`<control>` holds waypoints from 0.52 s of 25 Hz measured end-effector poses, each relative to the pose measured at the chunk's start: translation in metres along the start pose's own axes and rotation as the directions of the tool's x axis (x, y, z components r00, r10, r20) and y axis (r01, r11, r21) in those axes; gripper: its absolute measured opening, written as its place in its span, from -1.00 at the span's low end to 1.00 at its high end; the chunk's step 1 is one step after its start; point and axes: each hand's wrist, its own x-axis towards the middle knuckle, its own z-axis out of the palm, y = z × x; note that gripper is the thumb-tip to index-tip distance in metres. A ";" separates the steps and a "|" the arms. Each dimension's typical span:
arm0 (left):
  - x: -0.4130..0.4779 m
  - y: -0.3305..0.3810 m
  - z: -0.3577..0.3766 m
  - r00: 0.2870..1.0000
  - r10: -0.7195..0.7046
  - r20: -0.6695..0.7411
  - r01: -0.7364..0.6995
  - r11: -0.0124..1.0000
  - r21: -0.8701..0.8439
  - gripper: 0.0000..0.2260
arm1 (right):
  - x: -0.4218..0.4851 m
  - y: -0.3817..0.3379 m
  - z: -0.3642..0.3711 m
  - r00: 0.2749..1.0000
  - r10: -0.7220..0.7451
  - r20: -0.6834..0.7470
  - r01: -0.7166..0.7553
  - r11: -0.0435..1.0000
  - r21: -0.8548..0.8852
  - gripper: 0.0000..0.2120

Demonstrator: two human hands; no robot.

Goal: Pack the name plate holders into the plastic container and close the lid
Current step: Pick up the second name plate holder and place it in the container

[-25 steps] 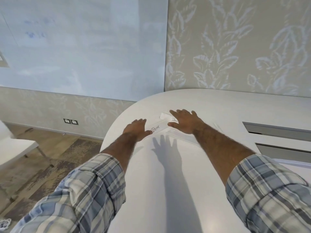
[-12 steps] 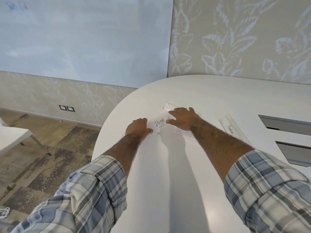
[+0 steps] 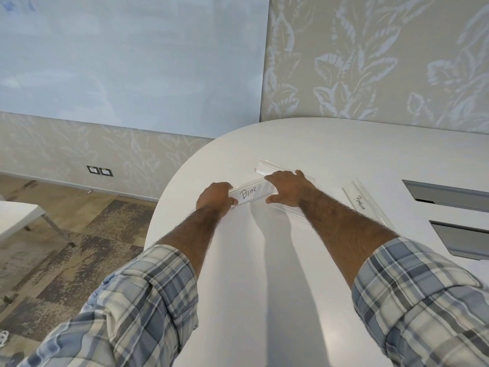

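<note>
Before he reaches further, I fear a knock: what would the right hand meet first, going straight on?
Probably the clear holder beyond the right hand; its fingers seem to touch it already, though depth is unclear.

Far left: glossy whiteboard (image 3: 127, 59). Far right: beige leaf-pattern wallpaper (image 3: 370, 56). Low left: wall sockets (image 3: 99, 170), worn patchy floor (image 3: 66, 250). Near: white rounded table (image 3: 264, 287).

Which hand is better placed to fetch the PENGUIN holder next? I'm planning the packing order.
Probably the right hand: the PENGUIN holder lies just right of it on the table. The left hand, gripping the BEAR holder, would have to cross over.
</note>
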 end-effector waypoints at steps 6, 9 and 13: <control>-0.004 -0.006 -0.039 0.998 0.061 -0.014 -0.061 0.998 0.010 -0.60 | 0.000 -0.014 -0.018 0.994 -0.011 -0.106 0.008 1.000 -0.029 -0.32; -0.008 -0.002 -0.059 0.990 0.139 0.017 -0.140 0.990 0.015 -0.62 | -0.004 -0.013 -0.033 0.989 -0.002 -0.146 -0.007 0.998 -0.067 -0.37; -0.018 0.018 -0.077 0.976 0.211 0.046 -0.210 0.978 -0.011 -0.65 | -0.018 -0.008 -0.056 0.991 -0.002 -0.133 -0.006 0.998 -0.063 -0.45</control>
